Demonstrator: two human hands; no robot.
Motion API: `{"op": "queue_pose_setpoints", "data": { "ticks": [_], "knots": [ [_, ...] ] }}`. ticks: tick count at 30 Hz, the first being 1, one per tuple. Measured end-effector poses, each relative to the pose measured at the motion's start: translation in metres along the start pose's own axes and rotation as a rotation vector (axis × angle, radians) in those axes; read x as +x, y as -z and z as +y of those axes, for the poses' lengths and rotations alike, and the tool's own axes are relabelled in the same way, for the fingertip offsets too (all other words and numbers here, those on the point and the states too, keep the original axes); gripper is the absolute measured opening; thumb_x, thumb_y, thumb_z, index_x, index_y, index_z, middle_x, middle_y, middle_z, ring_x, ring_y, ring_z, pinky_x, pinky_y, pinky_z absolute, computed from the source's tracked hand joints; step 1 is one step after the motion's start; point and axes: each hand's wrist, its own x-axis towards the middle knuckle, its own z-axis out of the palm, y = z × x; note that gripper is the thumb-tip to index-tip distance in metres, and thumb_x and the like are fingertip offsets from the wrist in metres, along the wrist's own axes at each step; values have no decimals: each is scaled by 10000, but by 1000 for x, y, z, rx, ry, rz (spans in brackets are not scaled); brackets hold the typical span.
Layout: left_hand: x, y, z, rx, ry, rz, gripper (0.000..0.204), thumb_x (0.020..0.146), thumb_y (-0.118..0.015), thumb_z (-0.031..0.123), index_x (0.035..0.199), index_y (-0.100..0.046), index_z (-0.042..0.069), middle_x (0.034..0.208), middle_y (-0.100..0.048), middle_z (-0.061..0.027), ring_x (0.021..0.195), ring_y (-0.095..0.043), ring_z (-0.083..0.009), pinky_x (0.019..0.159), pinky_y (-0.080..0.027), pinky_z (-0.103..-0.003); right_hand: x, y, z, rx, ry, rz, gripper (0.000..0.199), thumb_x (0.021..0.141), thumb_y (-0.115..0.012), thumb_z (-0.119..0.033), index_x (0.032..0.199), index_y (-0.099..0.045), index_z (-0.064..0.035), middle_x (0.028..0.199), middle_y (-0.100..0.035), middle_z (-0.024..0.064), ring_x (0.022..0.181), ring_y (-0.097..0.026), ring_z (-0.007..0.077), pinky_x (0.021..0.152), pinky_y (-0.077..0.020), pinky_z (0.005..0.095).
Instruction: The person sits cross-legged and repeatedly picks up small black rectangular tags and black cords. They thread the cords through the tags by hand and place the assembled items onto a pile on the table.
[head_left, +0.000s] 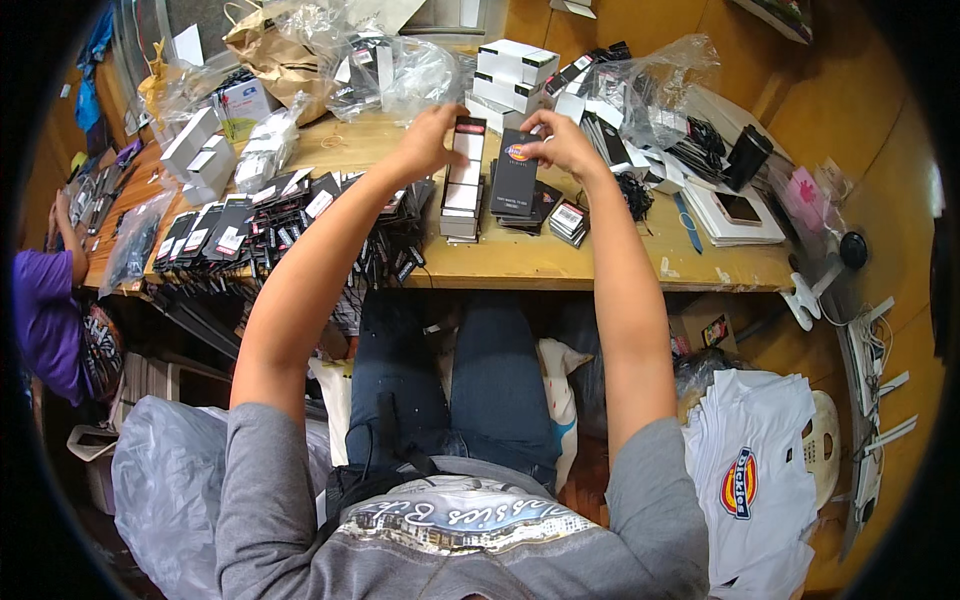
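Note:
My left hand (432, 145) is closed at the far end of a tall narrow stack of white and black label cards (462, 182), its thumb against the side. Just to the right, my right hand (562, 148) pinches the upper right edge of a black hang tag (514, 178) with a small coloured logo. Under that tag, more dark tags (545, 200) lie in a pile, partly covered. A small bundle of white stickered tags (569, 224) sits close to the right forearm. Left of the card stack spreads a large heap of black tags with cords (310, 225).
White boxes (515, 72) stand at the back amid clear plastic bags (430, 75) and a brown paper bag (270, 50). A phone (738, 207) rests on a white pad at the right. Folded white shirts (750, 480) lie lower right. Another person's purple sleeve (50, 310) shows at far left.

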Motion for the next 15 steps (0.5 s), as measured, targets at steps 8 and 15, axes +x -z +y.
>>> {"op": "queue_pose_setpoints", "data": {
  "ticks": [8,15],
  "knots": [
    [-14,24,61,-1004,281,-100,406,696,-629,55,1065,-478,-23,762,-559,-27,678,-530,-90,621,-437,-211,-60,6,-51,355,292,51,188,682,-601,21,851,-518,23,628,-548,51,471,-497,73,412,-409,178],
    [-55,15,94,-1052,384,20,251,746,-563,73,962,-530,-51,854,-560,-92,760,-517,-112,680,-416,-230,-79,23,19,-373,-110,248,271,688,-624,-254,814,-604,-14,698,-601,115,616,-572,205,596,-442,317]
  ]
}}
